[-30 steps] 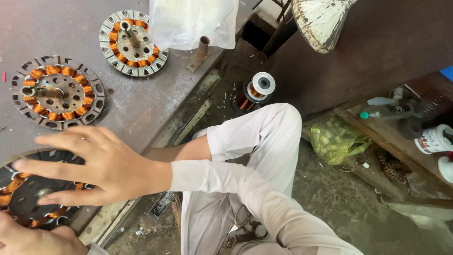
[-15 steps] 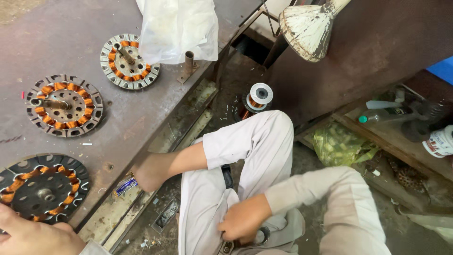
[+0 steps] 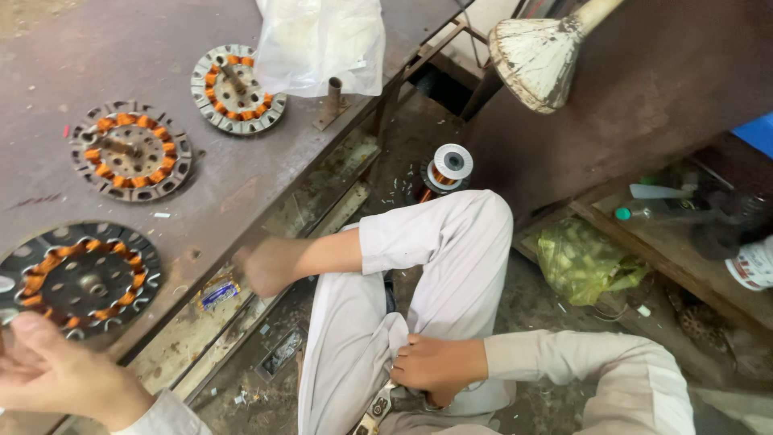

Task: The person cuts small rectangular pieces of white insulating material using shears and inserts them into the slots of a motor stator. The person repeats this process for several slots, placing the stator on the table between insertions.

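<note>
Orange wire loops are sitting in a ring on the dark round metal disc point(image 3: 80, 278). It is lying flat at the near end of the rusty brown metal bench point(image 3: 72, 48), close to the edge, probably so it is easy to reach. The person's left hand point(image 3: 64, 374) is hovering at the disc's near rim. Its fingers are loose and apart, not gripping anything. The right hand point(image 3: 439, 366) is resting down in the lap. It is curled up tight against the white trouser cloth point(image 3: 435, 266), but I cannot tell if anything is inside it.

Another hand point(image 3: 266, 266), on an arm with a rolled white sleeve, is poking out beside the raised knee toward the bench edge. It is blurry, so I cannot tell what it is doing.

Two more grey wire-wound discs, one in the middle point(image 3: 130, 151) and one far off point(image 3: 237, 89), are lying well apart on the bench, so bare metal is showing between them. A clear plastic bag point(image 3: 322, 40) is slumping at the far edge. Below the bench, a white spool of copper wire point(image 3: 451, 165) is standing past the knee, and a green plastic bag point(image 3: 584, 258) is crowding the floor on the right. Leg room is looking tight.
</note>
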